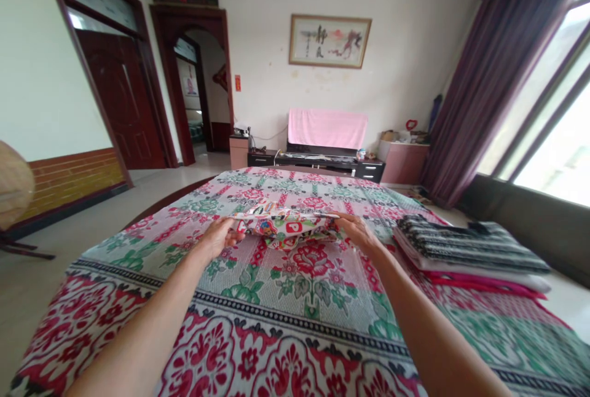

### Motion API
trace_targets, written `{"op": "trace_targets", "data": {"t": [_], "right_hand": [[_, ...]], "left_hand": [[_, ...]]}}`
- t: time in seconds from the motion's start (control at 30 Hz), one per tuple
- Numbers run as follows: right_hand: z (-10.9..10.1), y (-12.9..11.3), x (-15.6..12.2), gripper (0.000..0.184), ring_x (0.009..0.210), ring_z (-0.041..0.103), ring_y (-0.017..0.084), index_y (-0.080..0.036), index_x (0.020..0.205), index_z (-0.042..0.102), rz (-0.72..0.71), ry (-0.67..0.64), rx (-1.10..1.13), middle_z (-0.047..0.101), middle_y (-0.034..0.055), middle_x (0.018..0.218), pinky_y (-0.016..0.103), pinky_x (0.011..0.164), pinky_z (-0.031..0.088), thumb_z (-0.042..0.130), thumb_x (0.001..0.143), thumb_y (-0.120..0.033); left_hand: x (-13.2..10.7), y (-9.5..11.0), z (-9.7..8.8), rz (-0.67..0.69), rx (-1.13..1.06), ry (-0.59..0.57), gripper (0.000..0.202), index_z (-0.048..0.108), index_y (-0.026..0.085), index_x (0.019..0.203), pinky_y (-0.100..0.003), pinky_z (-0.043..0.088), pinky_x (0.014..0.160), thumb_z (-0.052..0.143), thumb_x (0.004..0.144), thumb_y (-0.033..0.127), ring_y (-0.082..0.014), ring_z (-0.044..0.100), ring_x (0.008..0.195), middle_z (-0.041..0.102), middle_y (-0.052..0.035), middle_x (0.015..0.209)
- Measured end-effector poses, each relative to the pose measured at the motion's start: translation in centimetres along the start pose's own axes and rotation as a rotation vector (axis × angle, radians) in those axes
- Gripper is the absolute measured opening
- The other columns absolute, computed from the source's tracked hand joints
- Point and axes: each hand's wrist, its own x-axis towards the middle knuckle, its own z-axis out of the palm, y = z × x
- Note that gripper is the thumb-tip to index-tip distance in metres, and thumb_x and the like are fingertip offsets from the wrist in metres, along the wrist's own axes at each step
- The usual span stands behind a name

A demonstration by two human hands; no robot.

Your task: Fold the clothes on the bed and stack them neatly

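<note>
Stretched between my two hands is a white cloth piece (295,227) printed with small colourful logos; it looks like a garment, but its exact kind does not show. My left hand (220,236) pinches its left end, fingers closed. At the opposite end my right hand (357,230) grips the edge between thumb and fingers. The upper edge runs nearly straight across, and the lower part hangs in folds just over or on the flowered cloth (258,311) that covers the table.
A stack of folded clothes (474,255), striped black and white on top, lies to the right. Beyond the table stands a low black cabinet (265,160) with a pink cloth (327,128) draped above it. A purple curtain (498,71) hangs by the window.
</note>
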Motion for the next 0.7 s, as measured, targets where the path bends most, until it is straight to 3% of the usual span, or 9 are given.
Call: {"op": "trace_targets", "data": {"t": [0.07, 0.17, 0.3, 0.4, 0.5, 0.6, 0.7], "right_hand": [[-0.6, -0.4, -0.5, 0.033, 0.083, 0.060, 0.019, -0.019, 0.084, 0.073, -0.023, -0.015, 0.025, 0.069, 0.0012, 0.083, 0.025, 0.071, 0.046, 0.044, 0.072, -0.030], [-0.6, 0.3, -1.2, 0.032, 0.071, 0.057, 0.016, -0.017, 0.079, 0.070, -0.007, 0.058, 0.004, 0.064, 0.0005, 0.070, 0.022, 0.063, 0.044, 0.043, 0.073, -0.034], [-0.2, 2.2, -2.2, 0.031, 0.051, 0.043, 0.010, -0.017, 0.068, 0.061, 0.022, 0.084, -0.022, 0.049, -0.0039, 0.052, 0.019, 0.047, 0.033, 0.042, 0.076, -0.041], [-0.8, 2.6, -3.2, 0.035, 0.048, 0.034, 0.008, -0.017, 0.059, 0.056, 0.019, -0.102, -0.111, 0.043, -0.0053, 0.049, 0.019, 0.043, 0.026, 0.050, 0.077, -0.047], [-1.9, 2.0, -4.3, 0.032, 0.049, 0.036, 0.007, -0.018, 0.061, 0.060, 0.048, -0.362, -0.232, 0.051, -0.0040, 0.054, 0.019, 0.043, 0.026, 0.062, 0.071, -0.048], [-2.3, 1.5, -5.2, 0.026, 0.054, 0.046, 0.009, -0.021, 0.078, 0.069, 0.072, -0.622, -0.348, 0.062, -0.0020, 0.067, 0.020, 0.048, 0.033, 0.069, 0.066, -0.044], [-2.0, 1.4, -5.6, 0.037, 0.067, 0.055, 0.013, -0.023, 0.095, 0.070, 0.039, -0.703, -0.516, 0.067, -0.0010, 0.081, 0.021, 0.058, 0.040, 0.071, 0.061, -0.037]], "left_hand": [[-0.2, 0.5, 0.0, 0.002, 0.008, 0.021, 0.014, 0.052, 0.017, 0.077, -0.016, 0.036, 0.033, 0.053, 0.070, 0.029, -0.0096, 0.054, 0.038, 0.057, 0.0039, 0.052], [-0.7, 1.1, -0.5, 0.086, 0.129, -0.017, 0.016, 0.051, 0.017, 0.067, -0.015, 0.026, 0.029, 0.056, 0.068, 0.032, -0.0052, 0.038, 0.029, 0.045, 0.0083, 0.042], [-1.8, 1.3, -1.9, -0.019, 0.345, -0.368, 0.026, 0.062, 0.017, 0.076, -0.016, 0.019, 0.029, 0.064, 0.066, 0.040, -0.0045, 0.031, 0.029, 0.046, 0.0073, 0.043], [-2.8, 1.4, -2.8, -0.055, 0.490, -0.586, 0.031, 0.066, 0.017, 0.080, -0.018, 0.026, 0.032, 0.067, 0.065, 0.044, -0.0064, 0.037, 0.033, 0.050, 0.0047, 0.046], [-3.4, 1.5, -3.4, -0.045, 0.601, -0.692, 0.033, 0.068, 0.020, 0.086, -0.018, 0.032, 0.037, 0.068, 0.065, 0.045, -0.0080, 0.043, 0.039, 0.055, 0.0038, 0.053], [-3.6, 1.5, -3.6, -0.071, 0.667, -0.725, 0.043, 0.066, 0.023, 0.101, -0.019, 0.037, 0.043, 0.070, 0.061, 0.040, -0.0093, 0.047, 0.045, 0.060, 0.0034, 0.061], [-3.4, 1.6, -3.6, -0.058, 0.761, -0.714, 0.052, 0.063, 0.021, 0.108, -0.020, 0.039, 0.047, 0.069, 0.060, 0.038, -0.0109, 0.049, 0.048, 0.058, 0.0040, 0.060]]}}
